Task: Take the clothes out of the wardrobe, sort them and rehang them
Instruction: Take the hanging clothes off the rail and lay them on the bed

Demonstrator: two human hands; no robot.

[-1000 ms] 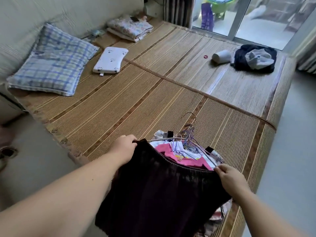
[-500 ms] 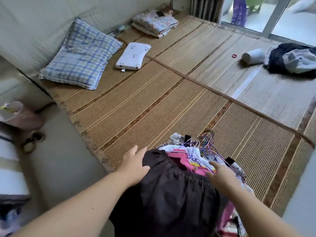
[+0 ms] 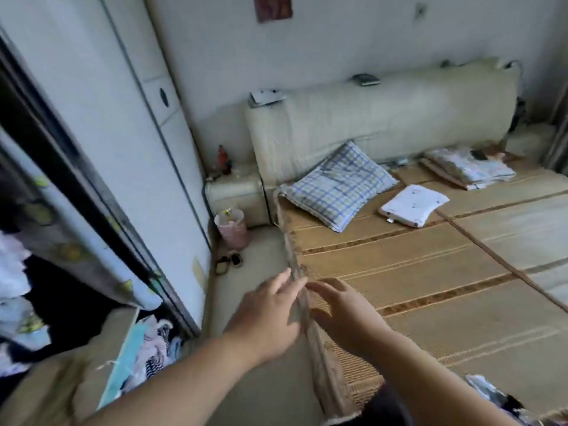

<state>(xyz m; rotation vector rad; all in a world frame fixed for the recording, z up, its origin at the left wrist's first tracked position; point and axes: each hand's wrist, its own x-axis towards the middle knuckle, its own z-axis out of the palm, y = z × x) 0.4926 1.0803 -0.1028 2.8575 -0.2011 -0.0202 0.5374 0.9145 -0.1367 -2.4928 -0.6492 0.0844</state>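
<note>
My left hand (image 3: 270, 315) and my right hand (image 3: 341, 315) hover side by side over the near left edge of the bed (image 3: 295, 265), fingers spread and holding nothing. The dark garment (image 3: 387, 404) lies on the bed's edge under my right forearm at the bottom of the view. A corner of the clothes pile (image 3: 485, 392) shows at the bottom right. The wardrobe (image 3: 61, 210) stands on the left with its sliding door open, and pale clothes (image 3: 12, 272) show inside its dark interior.
A checked pillow (image 3: 338, 182), a white pad (image 3: 412, 204) and folded bedding (image 3: 467, 167) lie on the bamboo mat. A pink bin (image 3: 230, 226) and a bedside cabinet (image 3: 236, 192) stand in the corner. A paper bag with clothes (image 3: 144, 348) leans by the wardrobe.
Both hands let go of the dark garment, which now lies on the bed. The view swung left from the bed toward the wardrobe, and both hands lifted with fingers spread.
</note>
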